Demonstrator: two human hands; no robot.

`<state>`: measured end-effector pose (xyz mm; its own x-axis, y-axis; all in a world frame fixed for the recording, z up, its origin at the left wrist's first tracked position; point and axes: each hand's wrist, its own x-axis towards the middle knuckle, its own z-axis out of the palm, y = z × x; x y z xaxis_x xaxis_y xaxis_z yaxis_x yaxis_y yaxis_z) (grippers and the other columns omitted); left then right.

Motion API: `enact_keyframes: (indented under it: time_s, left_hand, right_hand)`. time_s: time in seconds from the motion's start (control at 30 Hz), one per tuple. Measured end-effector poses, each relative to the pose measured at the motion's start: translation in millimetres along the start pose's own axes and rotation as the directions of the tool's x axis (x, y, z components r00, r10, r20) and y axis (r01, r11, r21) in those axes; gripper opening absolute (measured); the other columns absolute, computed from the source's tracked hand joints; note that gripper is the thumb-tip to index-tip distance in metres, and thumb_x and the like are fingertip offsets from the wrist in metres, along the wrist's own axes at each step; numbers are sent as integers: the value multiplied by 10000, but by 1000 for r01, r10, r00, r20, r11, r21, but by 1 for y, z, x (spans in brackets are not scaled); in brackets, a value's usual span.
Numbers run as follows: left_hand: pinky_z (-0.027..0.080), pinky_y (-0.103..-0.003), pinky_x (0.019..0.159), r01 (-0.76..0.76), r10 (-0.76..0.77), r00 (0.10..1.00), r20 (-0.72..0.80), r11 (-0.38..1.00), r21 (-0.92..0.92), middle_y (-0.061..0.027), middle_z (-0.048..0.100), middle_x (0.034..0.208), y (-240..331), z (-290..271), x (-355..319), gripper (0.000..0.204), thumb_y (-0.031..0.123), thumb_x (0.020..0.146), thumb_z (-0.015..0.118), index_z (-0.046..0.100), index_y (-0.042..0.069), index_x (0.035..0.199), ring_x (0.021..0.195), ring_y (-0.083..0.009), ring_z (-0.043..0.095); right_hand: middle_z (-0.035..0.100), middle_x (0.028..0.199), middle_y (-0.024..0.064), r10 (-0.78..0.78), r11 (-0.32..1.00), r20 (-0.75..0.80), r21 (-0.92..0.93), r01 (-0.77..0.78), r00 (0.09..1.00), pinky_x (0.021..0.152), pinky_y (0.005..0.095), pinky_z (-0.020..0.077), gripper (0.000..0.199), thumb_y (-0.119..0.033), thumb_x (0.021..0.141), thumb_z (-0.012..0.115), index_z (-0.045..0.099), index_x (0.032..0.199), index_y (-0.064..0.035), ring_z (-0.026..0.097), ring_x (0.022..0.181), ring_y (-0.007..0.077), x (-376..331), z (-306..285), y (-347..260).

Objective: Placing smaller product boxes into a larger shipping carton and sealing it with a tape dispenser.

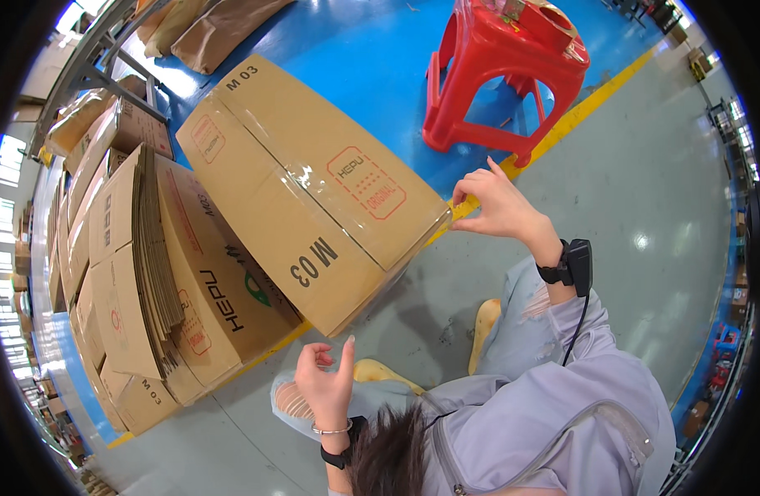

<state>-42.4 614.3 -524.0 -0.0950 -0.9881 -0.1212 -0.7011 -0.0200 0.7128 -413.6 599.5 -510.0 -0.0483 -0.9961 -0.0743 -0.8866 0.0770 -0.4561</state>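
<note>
A large brown cardboard carton (289, 149) lies in front of me, with dark print, red stamped frames and shiny clear tape on its upper face. My right hand (504, 202) is at its near right corner, thumb and forefinger apart in a curve; whether they touch the edge I cannot tell. Below the carton's near left corner is my left hand (324, 380), a small gap away from it. Its thumb points up and its fingers are loosely bent, apart from the thumb, with nothing between them.
To the left stand folded flat cartons (140, 248) and another printed carton (219, 281). A red plastic stool (504, 83) with tape rolls on it stands beyond my right hand. A yellow line (599, 107) divides blue floor from grey. A metal rack (119, 66) is at the far left.
</note>
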Motion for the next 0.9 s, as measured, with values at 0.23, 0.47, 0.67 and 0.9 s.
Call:
enact_keyframes:
  time_s: [0.23, 0.47, 0.67, 0.9]
  left_hand:
    - [332, -244, 521, 12, -11, 997, -74, 1000, 19, -2, 397, 641, 13, 5, 9, 463, 281, 682, 834, 457, 36, 790, 573, -111, 368]
    - [337, -267, 525, 9, 14, 986, -167, 991, 137, -5, 364, 669, 27, 10, 16, 579, 328, 620, 872, 432, 43, 865, 581, -130, 341]
    - [383, -331, 674, -195, 270, 914, -303, 947, 255, -71, 395, 874, 28, 17, 26, 675, 318, 555, 901, 438, 31, 953, 765, -212, 401]
    - [381, -406, 784, -287, 364, 899, -243, 909, 302, -102, 421, 951, 21, 18, 33, 746, 266, 488, 920, 439, 64, 1020, 914, -291, 434]
  right_hand:
    - [529, 979, 48, -40, 999, -71, 14, 42, 997, 1090, 592, 240, 576, -258, 655, 787, 458, 1108, -122, 559, 979, 251, 9, 7, -11]
    - [477, 1135, 64, -151, 986, -94, -87, 143, 984, 1087, 606, 241, 851, -198, 561, 859, 411, 1284, -191, 499, 1112, 279, 26, 0, -15]
    - [410, 1290, 78, -190, 963, -1, -193, 186, 982, 1097, 607, 237, 1038, -171, 483, 898, 348, 1357, -280, 392, 1256, 313, 34, 1, -20]
    - [391, 1331, 81, -197, 966, -29, -178, 189, 980, 1102, 603, 233, 987, -130, 489, 881, 392, 1335, -267, 364, 1283, 302, 31, 5, -20]
